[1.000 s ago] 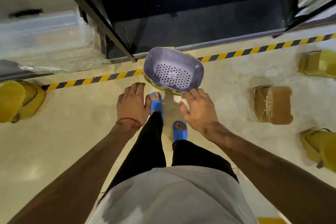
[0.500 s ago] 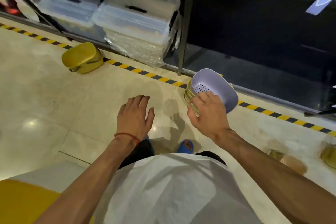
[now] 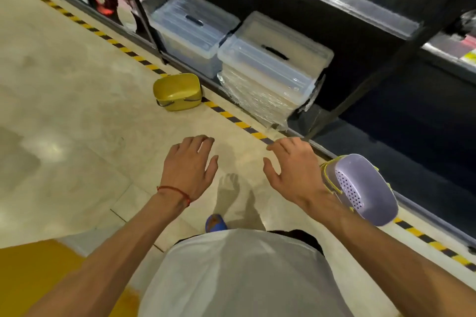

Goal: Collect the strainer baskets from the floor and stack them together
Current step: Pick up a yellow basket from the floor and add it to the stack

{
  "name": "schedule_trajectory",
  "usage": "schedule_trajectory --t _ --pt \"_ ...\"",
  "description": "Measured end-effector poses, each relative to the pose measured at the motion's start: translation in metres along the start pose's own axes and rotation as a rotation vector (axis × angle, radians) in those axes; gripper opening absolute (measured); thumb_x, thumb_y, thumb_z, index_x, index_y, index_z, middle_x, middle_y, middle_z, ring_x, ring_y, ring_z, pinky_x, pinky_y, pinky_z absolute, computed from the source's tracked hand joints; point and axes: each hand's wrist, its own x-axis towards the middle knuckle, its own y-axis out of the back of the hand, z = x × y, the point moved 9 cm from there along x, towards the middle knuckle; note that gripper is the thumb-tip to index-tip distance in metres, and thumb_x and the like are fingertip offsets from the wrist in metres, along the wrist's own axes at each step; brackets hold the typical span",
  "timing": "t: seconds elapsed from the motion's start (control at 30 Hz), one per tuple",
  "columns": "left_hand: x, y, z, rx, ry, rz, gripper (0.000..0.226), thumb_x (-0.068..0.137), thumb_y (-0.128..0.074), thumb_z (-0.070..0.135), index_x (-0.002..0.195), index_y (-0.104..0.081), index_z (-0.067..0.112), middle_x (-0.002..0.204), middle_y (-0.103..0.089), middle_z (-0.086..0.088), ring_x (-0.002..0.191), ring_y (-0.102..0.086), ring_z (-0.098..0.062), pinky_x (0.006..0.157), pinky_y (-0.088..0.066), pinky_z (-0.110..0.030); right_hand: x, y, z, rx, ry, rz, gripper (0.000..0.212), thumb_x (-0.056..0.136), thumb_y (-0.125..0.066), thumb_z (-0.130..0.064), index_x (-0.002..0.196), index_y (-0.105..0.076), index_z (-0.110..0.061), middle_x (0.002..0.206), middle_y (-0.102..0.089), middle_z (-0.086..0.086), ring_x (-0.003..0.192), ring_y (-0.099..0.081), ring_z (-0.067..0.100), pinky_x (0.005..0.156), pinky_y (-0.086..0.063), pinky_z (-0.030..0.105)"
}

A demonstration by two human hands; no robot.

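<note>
Purple strainer stack (image 3: 365, 188) tilted, long axis along striped tape (image 3: 231, 119) | yellow strainer basket (image 3: 177, 90) bottom-up on floor | my left hand (image 3: 189, 170), right hand (image 3: 296, 170) apart, empty.

Reaches forward and down with both bare forearms, palms turned down. Holds the left hand (image 3: 190, 167) open, fingers loosely spread, tips slightly bent, with a thin red thread band (image 3: 175, 192) round its wrist. Holds the right hand (image 3: 293, 170) alongside but apart, fingers splayed, thumb out, gripping nothing.
</note>
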Motion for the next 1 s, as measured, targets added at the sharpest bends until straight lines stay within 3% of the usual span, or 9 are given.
schedule_trajectory --t 0.3,0.53,0.7,0.83,1.0 --pt "0.059 0.027 -0.134 0.04 0.058 0.016 0.045 0.095 -0.041 0.044 0.129 -0.055 0.017 0.126 -0.059 -0.003 0.109 -0.056 -0.027 0.084 -0.047 -0.041 0.129 -0.031 -0.079 -0.056 0.053 -0.046 0.035 0.093 -0.053 -0.043 0.113 -0.067 -0.018 0.111 -0.065 -0.002 0.107 -0.056 0.024 0.091 -0.043 0.04" --pt "0.143 0.017 -0.209 0.055 0.137 -0.042 0.05 0.095 -0.034 0.047 0.132 -0.052 0.018 0.131 -0.057 -0.004 0.113 -0.054 -0.028 0.088 -0.046 -0.043 0.255 -0.064 -0.091 -0.089 0.12 -0.088 0.04 0.092 -0.054 -0.045 0.117 -0.067 -0.016 0.112 -0.065 0.003 0.107 -0.056 0.027 0.092 -0.046 0.041" --pt "0.211 0.014 -0.256 0.034 0.213 -0.044 0.047 0.092 -0.04 0.044 0.129 -0.053 0.018 0.13 -0.057 -0.004 0.112 -0.054 -0.028 0.086 -0.046 -0.042 0.349 -0.087 -0.087 -0.023 0.115 -0.086 0.04 0.09 -0.055 -0.043 0.115 -0.066 -0.015 0.109 -0.065 0.004 0.106 -0.057 0.028 0.091 -0.045 0.042" --pt "0.255 0.015 -0.29 0.022 0.275 -0.033 0.047 0.093 -0.042 0.042 0.13 -0.054 0.016 0.13 -0.057 -0.005 0.111 -0.055 -0.028 0.084 -0.047 -0.041 0.412 -0.109 -0.093 -0.07 0.176 -0.188 0.046 0.092 -0.048 -0.048 0.121 -0.063 -0.016 0.115 -0.063 0.003 0.11 -0.053 0.026 0.095 -0.043 0.041" --pt "0.301 0.008 -0.34 0.015 0.316 -0.064 0.046 0.094 -0.043 0.042 0.131 -0.054 0.018 0.132 -0.057 -0.003 0.114 -0.054 -0.026 0.086 -0.046 -0.041 0.474 -0.124 -0.108 -0.053 0.19 -0.161 0.043 0.089 -0.056 -0.043 0.118 -0.066 -0.012 0.112 -0.066 0.005 0.104 -0.057 0.029 0.091 -0.045 0.042"
